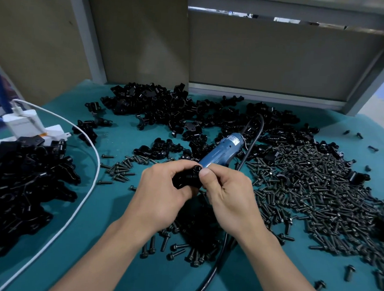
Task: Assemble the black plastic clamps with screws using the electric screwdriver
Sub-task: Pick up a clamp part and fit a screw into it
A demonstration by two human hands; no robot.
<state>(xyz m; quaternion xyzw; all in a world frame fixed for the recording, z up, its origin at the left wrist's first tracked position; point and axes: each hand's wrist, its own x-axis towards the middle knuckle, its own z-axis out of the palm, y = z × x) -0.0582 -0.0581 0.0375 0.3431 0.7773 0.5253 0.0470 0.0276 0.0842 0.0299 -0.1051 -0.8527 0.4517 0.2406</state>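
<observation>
My left hand (164,189) grips a black plastic clamp (187,179) above the middle of the teal table. My right hand (226,195) pinches the clamp's top end, where a round black screw head (197,168) shows; thumb and fingers curl round it. The blue electric screwdriver (222,151) lies on the table just behind my hands, its lower end hidden by them. A big spread of black screws (314,199) covers the right side. Loose clamps (166,108) are heaped at the back.
A second pile of black clamps (17,187) fills the left edge. A white cable (77,205) curves from a white power strip (29,122). The screwdriver's black cord (219,256) runs toward me between my arms. More screws (121,167) lie scattered near my hands.
</observation>
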